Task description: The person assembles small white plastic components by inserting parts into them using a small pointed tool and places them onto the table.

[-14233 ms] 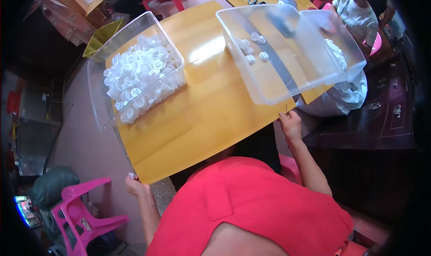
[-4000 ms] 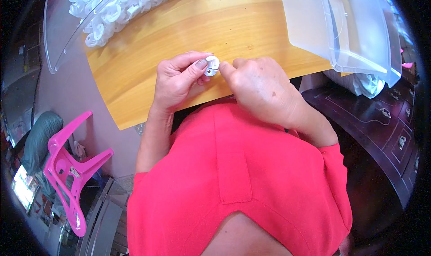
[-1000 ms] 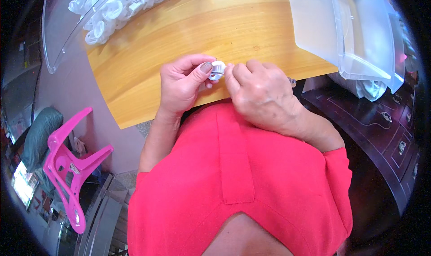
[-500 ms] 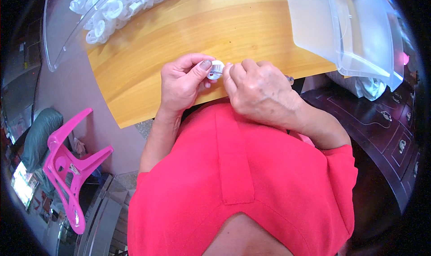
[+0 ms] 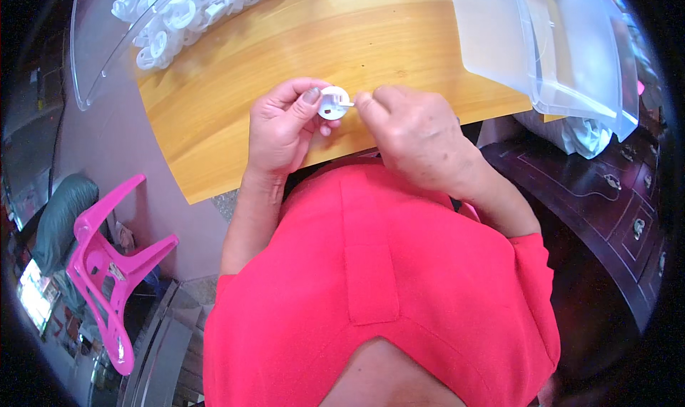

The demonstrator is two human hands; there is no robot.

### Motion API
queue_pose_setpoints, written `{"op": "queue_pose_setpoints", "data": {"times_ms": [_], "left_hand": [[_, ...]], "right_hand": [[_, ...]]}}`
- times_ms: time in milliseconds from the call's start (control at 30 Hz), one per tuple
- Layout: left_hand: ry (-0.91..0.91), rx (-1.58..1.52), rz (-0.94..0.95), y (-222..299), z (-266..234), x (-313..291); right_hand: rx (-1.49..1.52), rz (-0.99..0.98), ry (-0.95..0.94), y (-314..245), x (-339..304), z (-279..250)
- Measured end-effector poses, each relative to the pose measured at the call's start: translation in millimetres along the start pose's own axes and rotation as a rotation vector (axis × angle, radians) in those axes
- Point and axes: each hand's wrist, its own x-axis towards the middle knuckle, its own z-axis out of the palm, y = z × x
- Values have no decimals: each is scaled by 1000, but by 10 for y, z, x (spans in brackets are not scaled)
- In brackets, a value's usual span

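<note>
Between the thumb and fingers of my left hand [image 5: 285, 125] is a small round white plastic part [image 5: 331, 111], its hollow side with a small dark opening turned up. My right hand [image 5: 417, 132] is closed in a pinch at the right of it. A thin light-coloured piece [image 5: 347, 104] sticks out from those fingertips and reaches to the part's edge. The rest of this piece is hidden in the right hand. Both hands are above the near edge of the wooden table [image 5: 342, 47].
Many similar white plastic parts [image 5: 175, 18] lie heaped at the table's far left, by a curved clear plastic wall [image 5: 89, 64]. Translucent plastic bins [image 5: 496, 43] stand at the right. A pink stool [image 5: 107, 257] is at the lower left, and dark drawers [image 5: 592, 186] are at the right.
My left hand has shifted slightly left with the white part, which now faces up more. My right fingertips have drawn a little away from it, showing more of the thin piece.
</note>
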Motion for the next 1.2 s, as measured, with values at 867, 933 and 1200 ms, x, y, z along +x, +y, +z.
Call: {"op": "queue_pose_setpoints", "data": {"times_ms": [867,933,1200], "left_hand": [[-76,-73,11,-4,-81,27],[-78,-118,22,-5,-58,26],[-51,-80,22,-20,-34,24]], "right_hand": [[149,170,28,-46,-90,40],[133,165,21,-54,-83,41],[-182,47,116,-75,32,27]]}}
